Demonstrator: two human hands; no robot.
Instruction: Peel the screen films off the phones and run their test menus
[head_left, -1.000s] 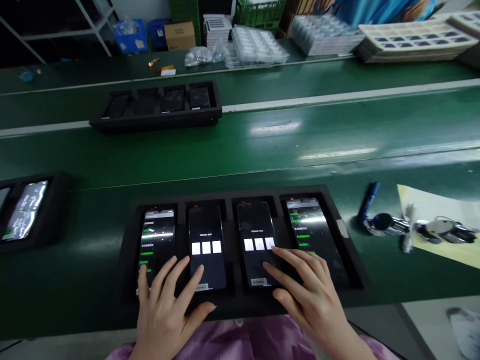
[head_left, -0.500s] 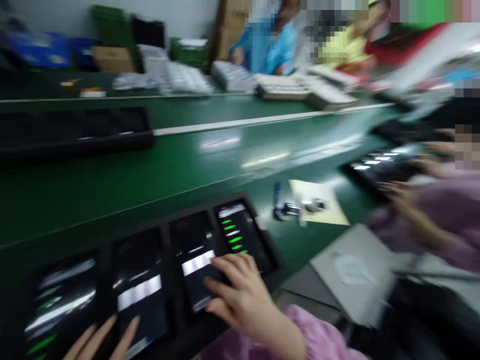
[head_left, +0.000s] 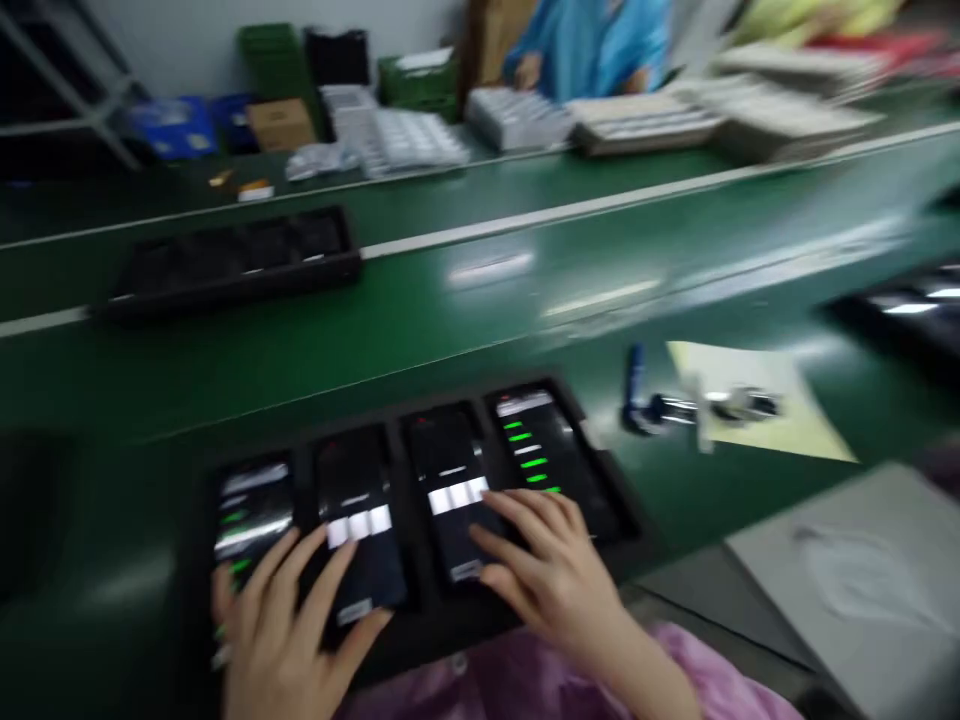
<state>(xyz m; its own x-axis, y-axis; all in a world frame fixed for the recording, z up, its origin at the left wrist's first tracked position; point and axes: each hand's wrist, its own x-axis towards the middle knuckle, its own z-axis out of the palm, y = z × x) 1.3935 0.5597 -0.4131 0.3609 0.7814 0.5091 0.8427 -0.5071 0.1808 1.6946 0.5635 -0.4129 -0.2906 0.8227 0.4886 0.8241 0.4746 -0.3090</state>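
Note:
A black tray (head_left: 397, 560) on the green bench holds several smartphones in a row, all with lit screens. My left hand (head_left: 289, 625) is spread over the two phones on the left, its fingertips at the lower screen of the second phone (head_left: 356, 500). My right hand (head_left: 551, 560) rests over the third phone (head_left: 446, 450), fingers apart near its white band. The rightmost phone (head_left: 536, 440) shows green lines and is partly covered by that hand. The leftmost phone (head_left: 255, 500) also shows green marks. Neither hand grips anything.
Another black tray (head_left: 240, 250) sits further back on the belt. To the right lie a yellow sheet (head_left: 810, 420), a blue-handled item (head_left: 635, 375) and a grey board (head_left: 862, 560). Across the bench, a person in blue (head_left: 592, 45) is beside stacked trays (head_left: 517, 115).
The view has swung left, so the tray and bench items appear further right. My left hand now shows much more fully, over the left phones. The right hand stays by the third phone.

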